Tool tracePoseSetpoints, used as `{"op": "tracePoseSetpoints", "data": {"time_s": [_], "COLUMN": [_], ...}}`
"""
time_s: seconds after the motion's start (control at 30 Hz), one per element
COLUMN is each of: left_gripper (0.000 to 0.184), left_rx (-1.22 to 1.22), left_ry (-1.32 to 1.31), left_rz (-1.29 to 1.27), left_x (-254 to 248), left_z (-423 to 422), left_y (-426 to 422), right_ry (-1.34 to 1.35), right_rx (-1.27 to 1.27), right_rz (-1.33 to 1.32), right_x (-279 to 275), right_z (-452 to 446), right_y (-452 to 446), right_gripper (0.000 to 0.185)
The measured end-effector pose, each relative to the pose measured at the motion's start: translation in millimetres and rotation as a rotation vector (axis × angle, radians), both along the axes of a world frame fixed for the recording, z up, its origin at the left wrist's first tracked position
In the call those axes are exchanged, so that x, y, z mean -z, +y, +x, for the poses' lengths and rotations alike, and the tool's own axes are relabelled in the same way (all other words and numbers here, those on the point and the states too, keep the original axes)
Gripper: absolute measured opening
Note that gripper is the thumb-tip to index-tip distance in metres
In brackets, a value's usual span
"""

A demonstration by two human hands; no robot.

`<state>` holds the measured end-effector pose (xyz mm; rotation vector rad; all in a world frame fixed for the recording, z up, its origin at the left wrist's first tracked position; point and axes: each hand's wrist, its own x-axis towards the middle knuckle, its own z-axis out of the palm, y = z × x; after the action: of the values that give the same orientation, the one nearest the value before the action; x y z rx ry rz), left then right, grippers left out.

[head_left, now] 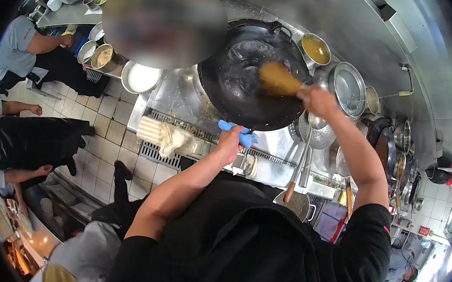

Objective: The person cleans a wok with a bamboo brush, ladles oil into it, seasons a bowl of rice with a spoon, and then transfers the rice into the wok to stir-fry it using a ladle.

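Note:
A large black wok (pixel 241 88) sits on the steel range, with a wet sheen and a few light specks inside. My left hand (pixel 229 145) is closed round a folded blue cloth (pixel 245 137) at the wok's near rim; whatever handle lies under the cloth is hidden. In my right hand (pixel 319 102) is a bamboo wok brush (pixel 278 80), gripped by its narrow end. Its bristle end is over the inside of the wok and smeared by motion, so contact with the metal is hard to make out.
A pot of yellow liquid (pixel 315 49) and a strainer (pixel 321 133) stand right of the wok. A ladle (pixel 299 163) lies near my right arm. A pot of white contents (pixel 141 77) and a striped towel (pixel 154 129) are left. Several co-workers stand left. A blurred oval hides the upper left.

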<state>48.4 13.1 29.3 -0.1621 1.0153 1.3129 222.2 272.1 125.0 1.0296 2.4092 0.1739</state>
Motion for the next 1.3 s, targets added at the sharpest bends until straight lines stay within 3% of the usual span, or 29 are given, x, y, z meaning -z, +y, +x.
{"op": "tracePoseSetpoints", "data": {"time_s": [0.03,0.07,0.17,0.23,0.3,0.33,0.4,0.43,0.5,0.6,0.7,0.73,0.77,0.83,0.93,0.97,1.03,1.17,1.2,1.3], "left_gripper": [0.023,0.022,0.021,0.022,0.022,0.025,0.027,0.03,0.033,0.043,0.045,0.045,0.046,0.048,0.051,0.051,0.042,0.03,0.027,0.025], "left_rx": [0.003,-0.041,-0.069,-0.042,-0.07,-0.056,-0.049,-0.039,-0.026,-0.005,-0.004,0.0,0.011,0.015,0.068,0.072,0.037,0.06,0.021,-0.025], "left_ry": [-0.004,-0.016,-0.013,0.005,-0.079,-0.074,-0.076,-0.089,-0.07,-0.074,-0.106,-0.11,-0.099,-0.099,-0.066,-0.067,-0.121,-0.189,-0.137,-0.069], "left_rz": [-0.004,-0.012,-0.025,-0.025,0.021,0.029,0.024,0.001,-0.007,-0.033,-0.003,-0.001,-0.005,-0.006,0.022,0.024,-0.023,0.027,0.069,0.088], "left_x": [3.8,8.6,26.4,27.1,22.4,26.4,22.3,20.4,17.8,19.3,5.5,5.7,5.9,5.8,8.3,10.5,-1.6,32.1,30.8,27.7], "left_z": [3.3,4.5,5.9,4.5,0.5,-0.7,-6.7,-6.4,-10.0,-16.1,-20.2,-19.8,-21.1,-23.1,-22.4,-21.5,-18.6,-13.8,-13.9,-10.3], "left_y": [-0.8,1.9,4.6,4.3,1.8,0.2,1.8,-1.1,-1.5,-3.1,-5.4,-5.0,-6.2,-4.0,-6.5,-5.3,-1.8,5.2,8.5,4.3], "right_ry": [-0.108,0.16,0.311,0.366,0.484,0.489,0.201,0.103,0.315,0.443,0.552,0.316,0.314,0.347,0.406,0.404,0.333,0.163,0.234,0.406], "right_rx": [0.096,0.088,0.099,0.092,-0.198,-0.201,-0.11,0.114,0.156,0.107,-0.206,-0.074,-0.066,0.199,0.078,0.082,-0.197,0.087,0.123,0.096], "right_rz": [0.125,0.203,0.333,0.26,-0.044,-0.034,-0.013,0.098,0.234,0.202,-0.043,-0.102,-0.103,0.127,0.15,0.153,-0.196,0.097,0.213,0.189], "right_x": [-12.5,-34.0,-68.5,-57.5,-9.8,6.6,25.3,7.1,-25.9,-20.5,7.2,6.4,0.9,-24.2,-59.7,-63.3,-69.0,-66.1,-76.6,-89.3], "right_z": [-7.3,-0.5,-24.8,-35.7,-34.1,-30.9,-27.2,-32.1,-30.8,-41.2,-39.6,-40.0,-32.2,-13.2,-4.8,-3.0,4.4,9.5,-0.1,1.0], "right_y": [5.8,7.2,-9.9,-21.9,-17.3,-9.1,14.7,17.2,8.8,-1.9,-20.0,-16.8,-10.6,6.7,-7.8,-10.9,-16.8,16.1,10.1,-5.8], "right_gripper": [0.043,0.042,0.042,0.043,0.05,0.05,0.05,0.049,0.049,0.047,0.043,0.043,0.043,0.043,0.046,0.046,0.042,0.043,0.041,0.039]}}
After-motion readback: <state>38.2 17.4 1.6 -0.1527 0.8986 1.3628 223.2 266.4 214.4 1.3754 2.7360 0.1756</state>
